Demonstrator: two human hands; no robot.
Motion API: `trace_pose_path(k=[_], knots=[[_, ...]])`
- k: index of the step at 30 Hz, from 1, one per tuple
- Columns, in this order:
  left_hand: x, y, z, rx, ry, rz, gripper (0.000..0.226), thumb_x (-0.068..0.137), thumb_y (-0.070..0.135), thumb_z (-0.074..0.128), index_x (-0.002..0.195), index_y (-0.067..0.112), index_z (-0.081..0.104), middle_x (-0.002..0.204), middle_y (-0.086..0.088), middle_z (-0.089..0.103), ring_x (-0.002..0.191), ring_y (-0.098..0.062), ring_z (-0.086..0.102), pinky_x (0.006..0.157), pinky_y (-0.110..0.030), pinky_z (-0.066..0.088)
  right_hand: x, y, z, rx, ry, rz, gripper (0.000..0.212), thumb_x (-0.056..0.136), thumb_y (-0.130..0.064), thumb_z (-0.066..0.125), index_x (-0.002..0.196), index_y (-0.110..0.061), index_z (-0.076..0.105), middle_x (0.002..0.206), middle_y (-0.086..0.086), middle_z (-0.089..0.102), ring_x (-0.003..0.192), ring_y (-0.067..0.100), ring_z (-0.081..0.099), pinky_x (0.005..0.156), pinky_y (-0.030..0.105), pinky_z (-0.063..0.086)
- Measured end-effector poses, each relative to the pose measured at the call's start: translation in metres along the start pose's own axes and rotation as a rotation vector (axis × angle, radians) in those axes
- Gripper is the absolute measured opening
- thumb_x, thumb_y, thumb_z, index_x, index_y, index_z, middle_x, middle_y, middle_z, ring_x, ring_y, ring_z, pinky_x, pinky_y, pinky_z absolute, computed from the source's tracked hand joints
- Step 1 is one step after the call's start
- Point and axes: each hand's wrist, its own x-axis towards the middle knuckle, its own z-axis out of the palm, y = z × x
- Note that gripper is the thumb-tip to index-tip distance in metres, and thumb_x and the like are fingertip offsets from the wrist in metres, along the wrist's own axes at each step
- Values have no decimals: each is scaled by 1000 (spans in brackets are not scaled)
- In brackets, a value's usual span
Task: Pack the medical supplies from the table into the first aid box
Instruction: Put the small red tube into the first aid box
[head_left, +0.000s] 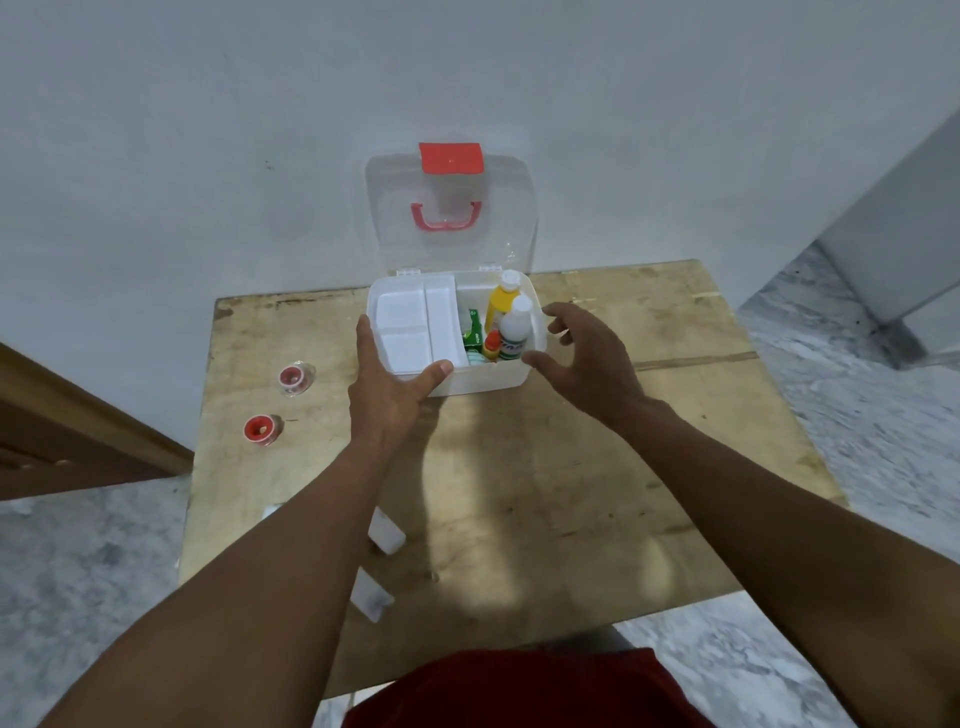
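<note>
The white first aid box (483, 382) stands open at the table's far edge, its clear lid (395, 218) upright against the wall. A white divided tray (402, 327) fills its left half. In the right half stand a yellow bottle (501, 304), a white bottle (514, 332), a small orange bottle (491, 345) and a green carton (474, 332). My left hand (384, 395) grips the box's front left corner, thumb on the tray's front edge. My right hand (592, 364) hovers by the box's right side, fingers loosely spread, holding nothing.
Two tape rolls with red cores (295, 378) (261, 429) lie on the wooden table (571, 493) to the left. Two white packets (387, 535) (371, 597) peek out beside my left forearm. A grey wall rises just behind the box; marble floor surrounds the table.
</note>
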Motion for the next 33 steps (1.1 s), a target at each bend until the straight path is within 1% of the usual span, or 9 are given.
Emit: trace_pose_path(k=[3, 8, 11, 14, 16, 19, 24, 28, 33], knots=[[0, 0, 0, 2, -1, 11, 97, 72, 43, 84, 148, 33, 24, 132, 6, 53, 119, -22, 53, 97, -45, 51, 3, -2, -10, 92, -129, -2, 87, 70, -32, 90, 142, -8, 47, 131, 11, 60, 113, 26, 57, 96, 39, 47], [0, 1, -1, -4, 3, -7, 97, 65, 52, 83, 145, 37, 29, 131, 11, 56, 118, -19, 55, 97, -48, 51, 27, 0, -21, 140, -300, -90, 107, 64, -29, 94, 149, -3, 34, 148, 12, 45, 135, 27, 41, 102, 25, 31], [1, 3, -2, 1, 3, -12, 97, 65, 54, 82, 145, 41, 28, 132, 14, 55, 119, -19, 55, 96, -49, 52, 46, 10, -16, 117, -360, -157, 120, 53, -54, 92, 146, -10, 29, 139, 3, 40, 133, 19, 35, 111, 32, 28], [2, 3, -2, -8, -4, 17, 93, 67, 50, 84, 144, 38, 32, 131, 15, 55, 121, -16, 54, 94, -49, 53, 62, 30, -3, 131, -374, -255, 127, 38, -80, 78, 137, -15, 32, 130, -6, 39, 125, 14, 37, 112, 46, 36], [2, 4, -1, -12, -4, 33, 87, 70, 43, 86, 141, 35, 36, 129, 16, 56, 120, -11, 55, 94, -46, 53, 71, 41, 3, 155, -403, -306, 129, 39, -79, 79, 141, -16, 31, 134, -3, 41, 127, 16, 39, 111, 47, 37], [4, 5, 0, -14, -2, 45, 80, 73, 37, 86, 138, 35, 40, 128, 16, 57, 120, -9, 55, 96, -45, 52, 80, 49, 6, 215, -439, -374, 126, 46, -72, 82, 146, -15, 30, 138, -1, 42, 129, 14, 40, 111, 39, 37], [3, 7, 2, -15, -13, 62, 76, 77, 29, 84, 139, 31, 41, 128, 18, 56, 120, -3, 54, 97, -39, 52, 95, 58, 13, 288, -473, -422, 110, 53, -59, 90, 140, -19, 37, 134, -2, 48, 125, 16, 47, 108, 47, 43], [5, 8, 2, 18, -3, 50, 78, 77, 31, 84, 140, 33, 38, 127, 21, 55, 117, 1, 53, 93, -36, 54, 97, 66, 15, 362, -478, -411, 111, 55, -44, 96, 146, -23, 35, 141, -7, 47, 133, 12, 46, 112, 44, 41], [5, 10, 3, 19, -12, 46, 79, 77, 30, 84, 140, 30, 38, 130, 11, 54, 122, -11, 52, 93, -37, 55, 96, 70, 23, 381, -458, -378, 117, 53, -53, 93, 150, -28, 30, 146, -11, 44, 135, 12, 46, 110, 44, 45]])
